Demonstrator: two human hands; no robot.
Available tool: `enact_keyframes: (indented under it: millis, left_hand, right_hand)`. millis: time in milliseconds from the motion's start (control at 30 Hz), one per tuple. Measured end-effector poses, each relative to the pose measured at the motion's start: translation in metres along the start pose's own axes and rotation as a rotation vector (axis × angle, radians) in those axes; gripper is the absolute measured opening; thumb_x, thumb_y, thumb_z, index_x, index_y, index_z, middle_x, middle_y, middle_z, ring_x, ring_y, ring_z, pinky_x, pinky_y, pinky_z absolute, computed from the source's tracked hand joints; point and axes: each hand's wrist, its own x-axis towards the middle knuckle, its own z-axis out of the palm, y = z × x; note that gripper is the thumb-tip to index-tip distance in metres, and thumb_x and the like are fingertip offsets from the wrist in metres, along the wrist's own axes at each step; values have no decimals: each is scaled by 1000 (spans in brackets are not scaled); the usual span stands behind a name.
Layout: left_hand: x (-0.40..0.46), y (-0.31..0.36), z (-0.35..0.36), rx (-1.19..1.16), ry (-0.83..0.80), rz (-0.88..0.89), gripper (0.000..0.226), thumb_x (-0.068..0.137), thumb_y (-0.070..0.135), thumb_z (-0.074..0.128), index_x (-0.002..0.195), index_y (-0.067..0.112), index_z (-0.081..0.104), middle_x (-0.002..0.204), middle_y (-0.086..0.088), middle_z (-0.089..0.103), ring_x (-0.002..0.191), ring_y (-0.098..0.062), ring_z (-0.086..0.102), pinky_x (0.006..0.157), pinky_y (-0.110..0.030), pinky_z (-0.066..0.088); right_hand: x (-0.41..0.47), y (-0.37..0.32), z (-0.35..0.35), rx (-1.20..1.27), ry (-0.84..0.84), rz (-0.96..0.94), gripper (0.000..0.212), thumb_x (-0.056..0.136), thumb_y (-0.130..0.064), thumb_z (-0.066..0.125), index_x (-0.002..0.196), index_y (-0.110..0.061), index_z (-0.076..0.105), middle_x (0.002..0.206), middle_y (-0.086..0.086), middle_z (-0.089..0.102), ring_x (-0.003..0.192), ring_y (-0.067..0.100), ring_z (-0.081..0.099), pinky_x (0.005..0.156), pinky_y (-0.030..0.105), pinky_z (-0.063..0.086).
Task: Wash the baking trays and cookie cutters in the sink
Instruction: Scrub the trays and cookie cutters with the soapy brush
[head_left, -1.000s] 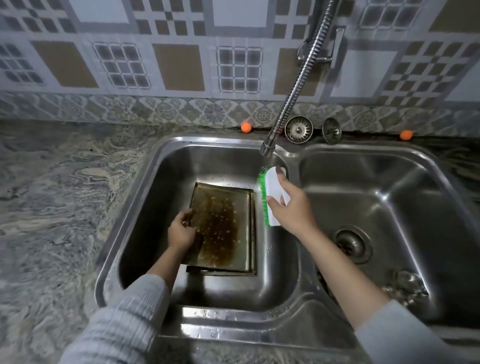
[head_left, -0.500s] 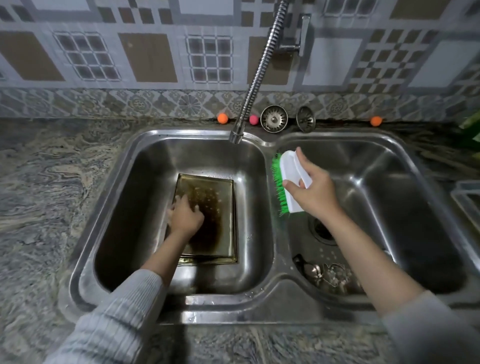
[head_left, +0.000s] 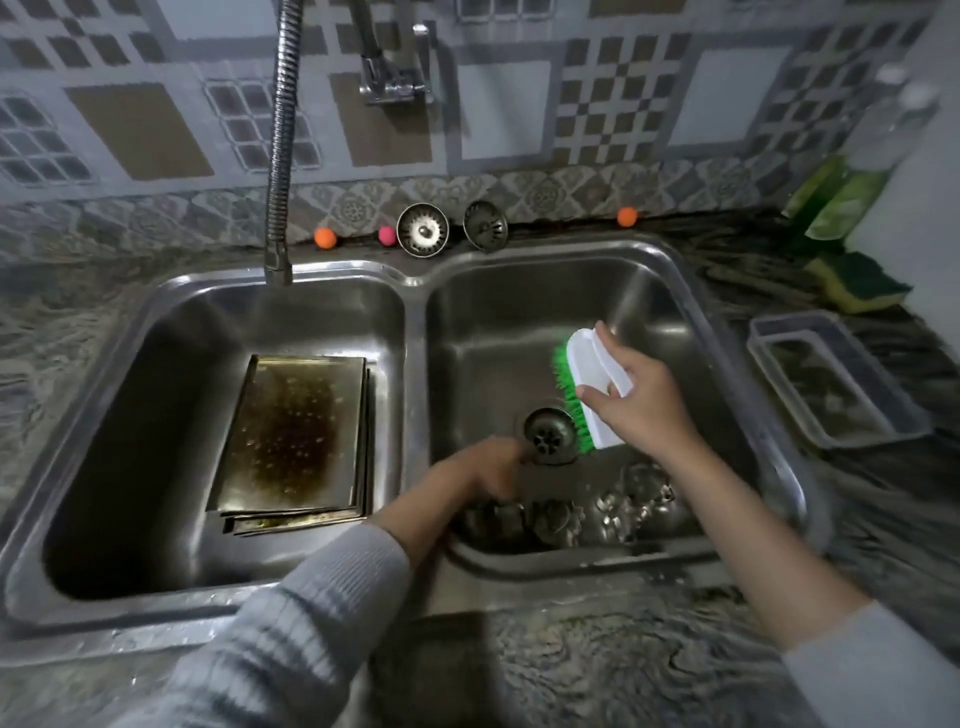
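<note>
A stack of dirty, browned baking trays (head_left: 296, 436) lies flat in the left basin of the double sink (head_left: 415, 291). Several metal cookie cutters (head_left: 587, 512) lie along the near side of the right basin. My right hand (head_left: 641, 400) grips a white scrub brush with green bristles (head_left: 587, 387) above the right basin, beside the drain (head_left: 548, 434). My left hand (head_left: 485, 467) is blurred, low in the right basin just left of the drain and above the cutters; whether it holds anything does not show.
A flexible metal tap hose (head_left: 278, 156) hangs over the left basin's back rim. Two sink strainers (head_left: 422, 229) and small coloured balls (head_left: 325, 237) sit behind the sink. At right stand a clear plastic container (head_left: 836, 384), a sponge (head_left: 857, 283) and a green bottle (head_left: 852, 192).
My left hand has left the baking trays and crossed into the right basin near the cutters. My right hand has carried the brush rightward, over the right basin.
</note>
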Motion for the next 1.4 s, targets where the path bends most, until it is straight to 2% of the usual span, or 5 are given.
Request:
enact_keyframes:
  millis: [333,500,600,1033,1400]
  left_hand:
    - [28,3,40,396,-266,-130,46,88,19,63,131,12,49,136,-13,46,121,-29,50,94,-32,40]
    - [33,-3,43,342,-239,-212,48,77,24,74,121,18,54,127,-2,57,112,-21,57,89,-30,46]
    - [32,2,33,251,-52,-275,43,80,34,68,115,15,54,118,-5,61,106,-25,59,83,-29,46]
    - [66,106,-18,-1377,468,-116,42,89,12,64,129,7,52,91,-8,68,80,-25,66,78,-43,57]
    - [57,139,-6,-1538,449,20,45,93,5,53,134,22,51,97,-4,66,81,-21,63,64,-31,57]
  right_hand:
    - [-5,40,-71,-59,36,30,71,79,-20,74,139,-39,41,134,-1,56,85,5,61,78,20,49]
    - [3,31,-131,-48,157,-11,70,79,-11,74,140,-25,43,106,-12,58,61,-9,51,62,0,39]
    - [11,24,-183,-87,202,0,69,79,-10,74,141,-23,44,122,-15,52,90,-3,55,67,-4,36]
    - [35,93,-225,-346,36,117,67,79,-20,74,139,-32,46,144,-3,44,129,19,45,96,25,39]
    - [36,100,-226,-374,60,115,65,81,-24,73,139,-34,45,142,5,47,121,27,50,87,32,45]
